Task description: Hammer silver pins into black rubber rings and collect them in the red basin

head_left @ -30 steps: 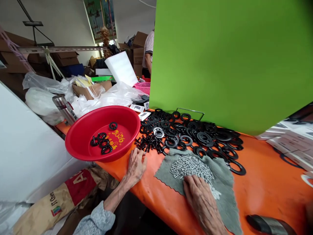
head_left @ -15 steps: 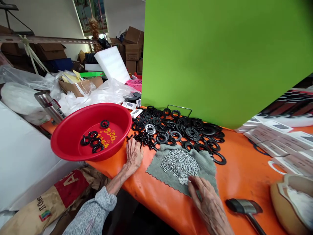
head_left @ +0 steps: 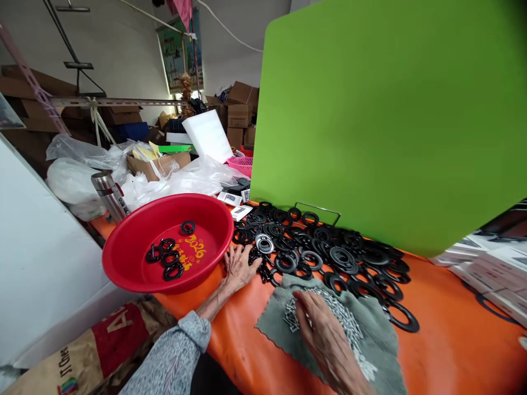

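Observation:
My left hand [head_left: 239, 267] lies on the orange table covering beside the red basin, its fingers spread. The thumb reaches to a heap of small black parts [head_left: 258, 260], and some fingertips are partly hidden by the basin rim. Over the pile of small silver pins [head_left: 343, 315] is my right hand [head_left: 319, 329], with fingers bent and thumb apart, and nothing visible in it. The pins lie on a grey-green cloth [head_left: 274, 315]. Several black ring parts rest inside the red basin [head_left: 132, 274]. A large pile of black rings [head_left: 313, 260] spreads behind both hands.
A tall green panel [head_left: 370, 126] stands behind the rings, with a bent wire [head_left: 317, 206] before it. White boxes [head_left: 481, 274] are stacked at right. At left are a steel flask [head_left: 110, 197], plastic bags [head_left: 173, 184] and a paper sack [head_left: 94, 351].
My right hand has moved from the near edge of the pins to over the pile. My left fingers have spread. The view has shifted; the hammer and bowl are out of sight.

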The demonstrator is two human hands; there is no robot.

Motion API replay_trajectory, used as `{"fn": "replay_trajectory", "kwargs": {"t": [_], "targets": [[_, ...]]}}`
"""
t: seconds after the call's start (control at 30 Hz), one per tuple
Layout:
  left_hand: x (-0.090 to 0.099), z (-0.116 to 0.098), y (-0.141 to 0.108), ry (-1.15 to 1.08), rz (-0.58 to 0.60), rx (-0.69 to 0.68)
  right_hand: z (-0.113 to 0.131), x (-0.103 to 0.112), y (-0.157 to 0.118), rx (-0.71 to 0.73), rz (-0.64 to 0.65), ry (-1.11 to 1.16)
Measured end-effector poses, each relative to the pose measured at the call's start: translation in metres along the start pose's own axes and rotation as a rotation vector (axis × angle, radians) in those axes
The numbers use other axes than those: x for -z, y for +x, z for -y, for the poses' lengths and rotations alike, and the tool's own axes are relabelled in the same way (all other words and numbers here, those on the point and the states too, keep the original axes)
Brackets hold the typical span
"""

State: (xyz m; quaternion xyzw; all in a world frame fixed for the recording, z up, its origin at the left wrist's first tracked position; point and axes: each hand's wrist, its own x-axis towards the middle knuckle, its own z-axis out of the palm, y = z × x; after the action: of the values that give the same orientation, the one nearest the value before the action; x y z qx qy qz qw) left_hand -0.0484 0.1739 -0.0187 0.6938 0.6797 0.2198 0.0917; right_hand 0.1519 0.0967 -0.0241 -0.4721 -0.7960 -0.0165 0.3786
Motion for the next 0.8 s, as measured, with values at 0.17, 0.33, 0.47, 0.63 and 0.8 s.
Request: {"fn": "replay_trajectory", "kwargs": {"t": [0.17, 0.33, 0.47, 0.63, 0.8], "targets": [[0.0, 0.006, -0.006, 0.004, 0.007, -0.049, 0.004, -0.065, 0.048, 0.005, 0.056, 0.021], [-0.004, 0.006, -0.009, -0.004, -0.021, -0.06, 0.001, -0.103, 0.073, -0.088, 0.158, -0.125], [-0.002, 0.005, -0.013, -0.028, -0.026, -0.079, -0.004, -0.107, 0.067, -0.064, 0.217, -0.165], [0.002, -0.005, -0.034, -0.069, -0.037, -0.143, -0.003, -0.097, 0.034, -0.009, 0.232, -0.14], [0.002, -0.003, -0.058, -0.034, -0.148, -0.341, -0.002, -0.051, 0.024, 0.002, 0.289, -0.129]]}}
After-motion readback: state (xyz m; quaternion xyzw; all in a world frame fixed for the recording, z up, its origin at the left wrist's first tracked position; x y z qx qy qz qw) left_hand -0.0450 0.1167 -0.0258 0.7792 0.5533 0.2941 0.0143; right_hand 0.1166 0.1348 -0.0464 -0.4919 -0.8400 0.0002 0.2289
